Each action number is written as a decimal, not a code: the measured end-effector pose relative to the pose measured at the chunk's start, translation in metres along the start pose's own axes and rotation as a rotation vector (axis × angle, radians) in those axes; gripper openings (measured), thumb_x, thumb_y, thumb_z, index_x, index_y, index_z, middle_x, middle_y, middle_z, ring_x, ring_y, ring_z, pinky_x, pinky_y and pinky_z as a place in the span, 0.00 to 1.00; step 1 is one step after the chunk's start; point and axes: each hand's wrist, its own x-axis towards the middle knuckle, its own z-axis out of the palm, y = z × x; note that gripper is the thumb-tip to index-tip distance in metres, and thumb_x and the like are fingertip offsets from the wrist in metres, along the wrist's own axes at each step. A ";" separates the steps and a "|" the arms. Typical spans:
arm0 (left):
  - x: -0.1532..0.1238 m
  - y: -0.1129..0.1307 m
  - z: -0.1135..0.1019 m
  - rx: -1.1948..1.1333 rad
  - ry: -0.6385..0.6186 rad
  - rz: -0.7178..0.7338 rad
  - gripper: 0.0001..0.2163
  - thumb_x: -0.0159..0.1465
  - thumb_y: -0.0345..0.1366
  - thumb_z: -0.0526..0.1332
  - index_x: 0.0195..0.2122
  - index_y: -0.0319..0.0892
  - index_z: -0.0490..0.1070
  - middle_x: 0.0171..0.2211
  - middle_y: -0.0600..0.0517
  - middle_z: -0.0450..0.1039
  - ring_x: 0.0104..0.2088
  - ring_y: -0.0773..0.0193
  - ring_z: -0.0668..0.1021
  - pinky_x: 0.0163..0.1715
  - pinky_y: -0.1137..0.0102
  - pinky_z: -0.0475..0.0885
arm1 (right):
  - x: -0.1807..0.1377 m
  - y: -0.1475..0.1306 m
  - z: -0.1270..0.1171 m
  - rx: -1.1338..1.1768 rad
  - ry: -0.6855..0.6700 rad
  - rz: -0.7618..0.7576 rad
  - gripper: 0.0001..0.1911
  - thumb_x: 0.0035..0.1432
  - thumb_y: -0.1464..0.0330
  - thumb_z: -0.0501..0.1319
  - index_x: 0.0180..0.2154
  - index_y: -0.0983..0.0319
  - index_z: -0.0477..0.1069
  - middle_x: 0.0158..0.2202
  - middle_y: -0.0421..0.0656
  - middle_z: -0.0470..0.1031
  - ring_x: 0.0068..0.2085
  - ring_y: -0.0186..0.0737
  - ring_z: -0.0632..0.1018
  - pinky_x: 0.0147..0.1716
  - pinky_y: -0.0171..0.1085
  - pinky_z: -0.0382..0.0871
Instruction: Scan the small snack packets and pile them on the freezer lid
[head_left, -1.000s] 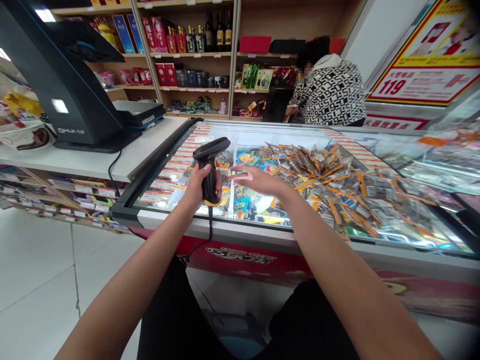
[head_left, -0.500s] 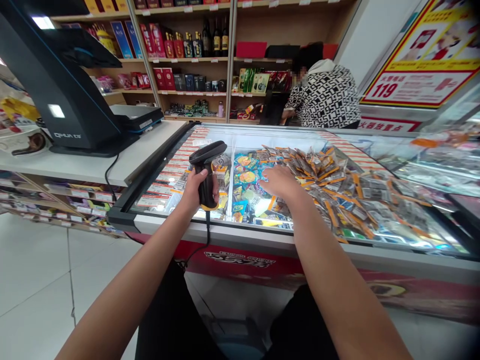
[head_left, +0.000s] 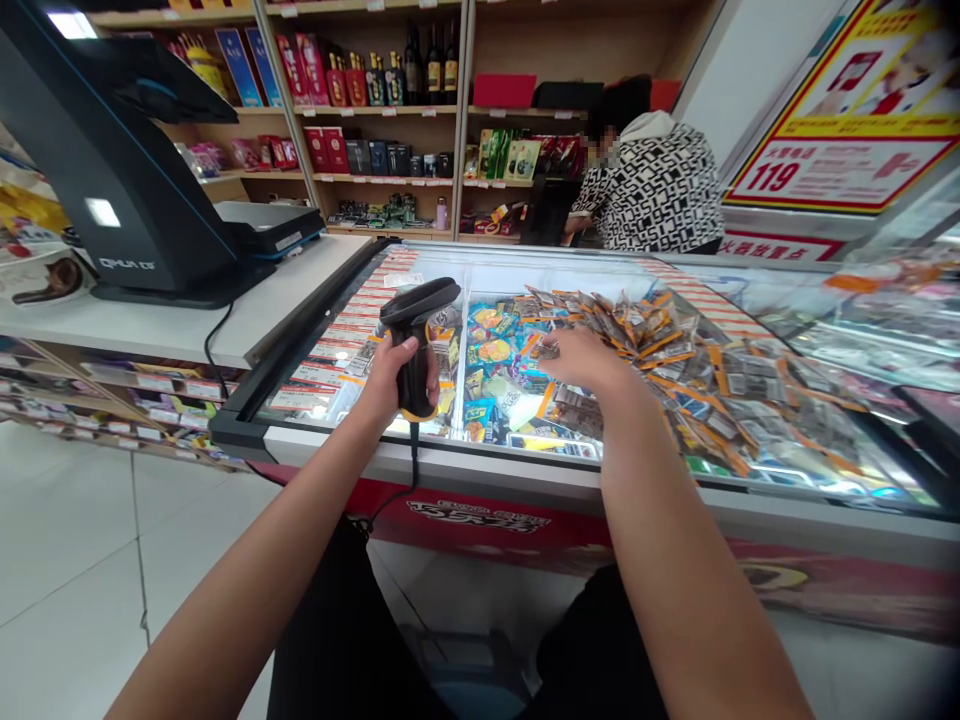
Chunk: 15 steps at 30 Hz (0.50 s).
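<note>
Glass tops the long freezer chest (head_left: 480, 468) in a tiled shop, with wooden shelves (head_left: 420, 178) of bottles and boxes beyond it and a white bench (head_left: 187, 325) at its left end. Over the freezer's near-left corner the left hand (head_left: 394, 375) has its grip clamped round a black handheld barcode scanner (head_left: 417, 330), handle upright, head aimed right at the heap of orange-striped clear packets (head_left: 712, 375) on the glass. The right hand (head_left: 581, 360) lies on the heap's left edge, fingers curled; whether its grip holds a packet cannot be told.

A black pistol-grip plastic barcode scanner (head_left: 417, 335), yellow-trimmed at its corded base, stands upright above the glass freezer lid (head_left: 517, 275), towards its left. A heap of clear, orange-striped snack packets (head_left: 675, 365) sprawls across the lid's right.
</note>
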 end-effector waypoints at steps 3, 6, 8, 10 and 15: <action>-0.001 0.001 0.001 0.007 -0.013 -0.005 0.28 0.60 0.62 0.70 0.47 0.45 0.67 0.19 0.60 0.72 0.13 0.62 0.75 0.15 0.69 0.65 | 0.003 -0.002 0.000 0.063 0.000 -0.075 0.30 0.67 0.65 0.68 0.68 0.66 0.80 0.64 0.60 0.81 0.63 0.63 0.83 0.63 0.47 0.75; -0.001 0.002 0.002 -0.008 -0.018 -0.022 0.29 0.59 0.62 0.71 0.47 0.45 0.67 0.19 0.60 0.72 0.14 0.62 0.75 0.15 0.69 0.66 | 0.005 -0.006 0.002 0.047 0.002 -0.028 0.27 0.66 0.62 0.69 0.63 0.67 0.82 0.61 0.61 0.83 0.61 0.64 0.84 0.59 0.48 0.77; -0.001 0.003 0.003 -0.016 -0.017 -0.030 0.29 0.59 0.61 0.72 0.47 0.45 0.68 0.19 0.60 0.72 0.14 0.61 0.76 0.16 0.69 0.67 | 0.006 -0.008 0.003 0.019 -0.008 0.064 0.26 0.67 0.59 0.68 0.60 0.67 0.83 0.63 0.65 0.81 0.64 0.68 0.82 0.60 0.51 0.77; -0.002 0.003 0.004 -0.018 -0.014 -0.031 0.28 0.59 0.61 0.72 0.47 0.45 0.68 0.19 0.60 0.73 0.15 0.61 0.77 0.17 0.69 0.68 | 0.006 -0.008 0.004 0.013 -0.007 0.134 0.30 0.67 0.56 0.68 0.62 0.67 0.82 0.68 0.67 0.76 0.69 0.72 0.78 0.64 0.55 0.75; -0.003 0.003 0.005 -0.016 -0.039 -0.012 0.28 0.60 0.61 0.72 0.47 0.44 0.69 0.19 0.60 0.73 0.14 0.62 0.75 0.17 0.69 0.68 | 0.005 -0.003 0.006 0.023 0.038 0.121 0.34 0.66 0.55 0.69 0.68 0.63 0.77 0.73 0.65 0.69 0.74 0.74 0.68 0.70 0.60 0.68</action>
